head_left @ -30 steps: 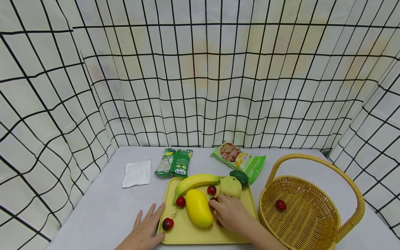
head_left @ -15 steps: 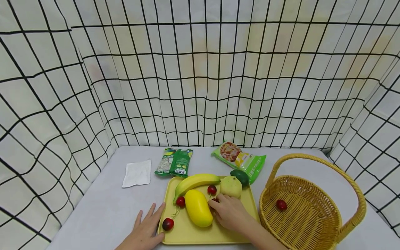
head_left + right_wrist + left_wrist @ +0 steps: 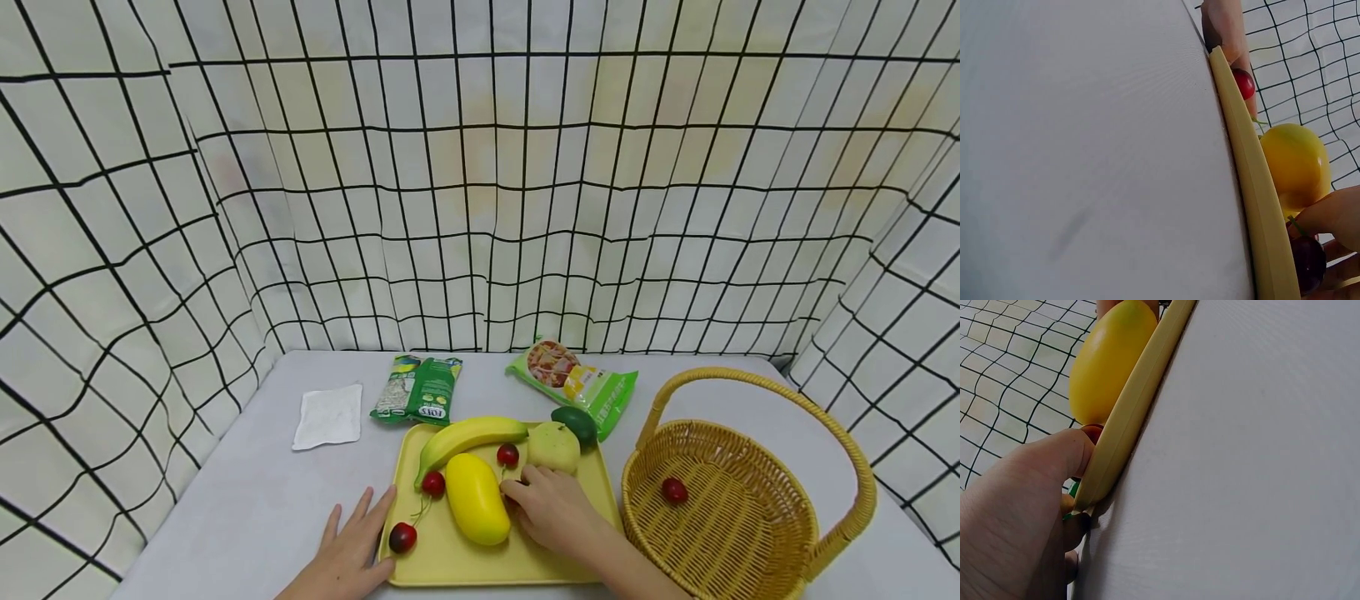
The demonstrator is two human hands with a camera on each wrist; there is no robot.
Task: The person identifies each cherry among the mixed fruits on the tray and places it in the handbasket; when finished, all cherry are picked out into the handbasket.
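My left hand (image 3: 347, 546) rests at the left edge of a yellow tray (image 3: 450, 573), fingers spread and fairly straight, thumb at its near corner. Over the tray's right half, my right hand (image 3: 557, 510) pinches a cherry, mostly hidden by the fingers. A dark cherry (image 3: 1309, 264) with a green stem shows beside that hand in the right wrist view. Left of these fingers lies a yellow mango (image 3: 477, 500). A banana (image 3: 471, 435), a red cherry (image 3: 507, 455) and a pale green round fruit (image 3: 553, 448) lie behind. Two stemmed cherries (image 3: 402, 537) lie at the left.
A wicker basket (image 3: 806, 508) with a tall handle stands at the right, one red cherry (image 3: 674, 491) inside. A dark green fruit (image 3: 576, 427) sits at the tray's back corner. Behind are a green snack bag (image 3: 420, 390), another green packet (image 3: 588, 385) and a white cloth (image 3: 328, 417). Netting surrounds the table.
The right fingers have shifted very slightly and now cover the cherry that showed between them before. My left hand, the tray and the basket look the same.
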